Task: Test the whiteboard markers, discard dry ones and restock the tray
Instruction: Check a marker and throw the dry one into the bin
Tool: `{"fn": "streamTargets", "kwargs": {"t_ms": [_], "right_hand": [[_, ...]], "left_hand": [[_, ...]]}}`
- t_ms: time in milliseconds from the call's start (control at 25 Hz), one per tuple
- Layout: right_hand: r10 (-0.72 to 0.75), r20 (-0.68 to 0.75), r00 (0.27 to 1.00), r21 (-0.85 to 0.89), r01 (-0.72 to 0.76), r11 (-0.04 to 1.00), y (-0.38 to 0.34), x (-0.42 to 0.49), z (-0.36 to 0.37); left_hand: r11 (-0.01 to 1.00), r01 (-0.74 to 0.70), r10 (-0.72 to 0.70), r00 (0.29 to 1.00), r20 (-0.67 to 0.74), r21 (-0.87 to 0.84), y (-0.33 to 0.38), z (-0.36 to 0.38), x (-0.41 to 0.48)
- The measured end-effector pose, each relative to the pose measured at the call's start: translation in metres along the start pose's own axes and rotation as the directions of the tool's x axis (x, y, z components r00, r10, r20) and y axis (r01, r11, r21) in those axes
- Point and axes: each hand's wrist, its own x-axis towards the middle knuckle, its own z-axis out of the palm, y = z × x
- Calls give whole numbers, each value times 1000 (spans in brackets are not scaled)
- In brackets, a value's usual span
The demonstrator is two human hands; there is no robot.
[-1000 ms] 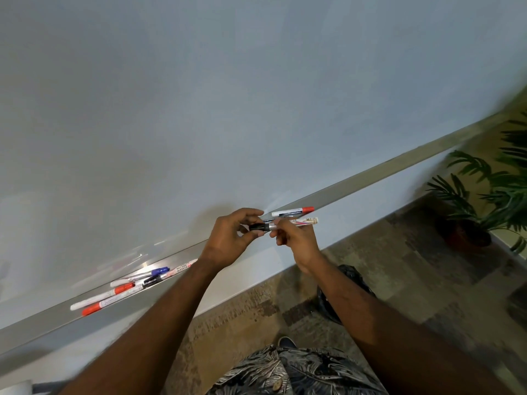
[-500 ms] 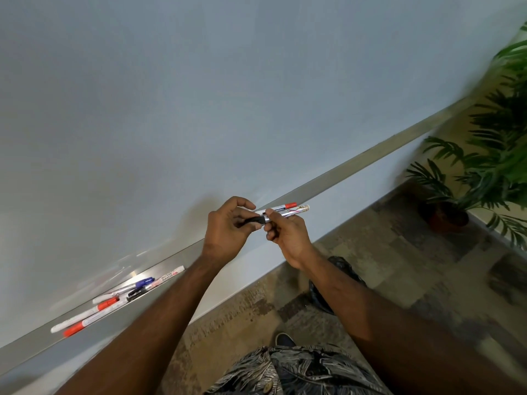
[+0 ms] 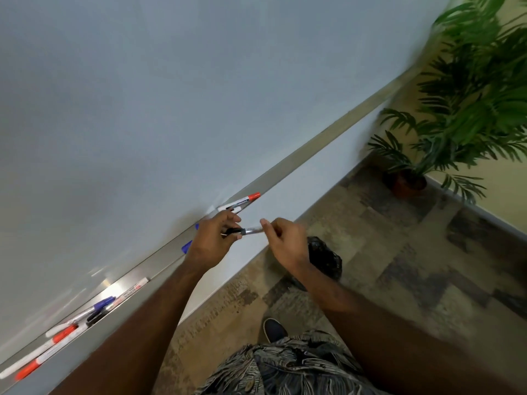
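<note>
Both our bare forearms reach up from 6 o'clock and converge mid-frame. Our left hand (image 3: 212,240) curls into a grip, fingertips pinched toward 3 o'clock. Our right hand (image 3: 286,242), just beside it, pinches thumb and forefinger toward 9 o'clock.

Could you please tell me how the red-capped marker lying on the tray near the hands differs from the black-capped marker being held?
The red-capped white marker lies alone on the metal tray; the black-capped marker is held in the air between the left hand and right hand. The red-capped marker shows sharply; the black-capped marker's pale barrel is blurred. Both point up and to the right.
</note>
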Motion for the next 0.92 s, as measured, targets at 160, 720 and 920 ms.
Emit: {"fn": "streamTargets", "kwargs": {"t_ms": [160, 720, 920], "right_hand": [[-330, 354, 875, -292, 439, 849, 48, 1, -17], [286, 288, 914, -611, -55, 790, 167, 74, -69], [265, 225, 938, -574, -93, 814, 178, 84, -82]], "left_hand": [[1000, -13, 10, 976, 217, 14, -1, 36, 13], [951, 13, -103, 956, 276, 309, -24, 84, 28], [934, -3, -96, 961, 258, 357, -29, 84, 33]]}}
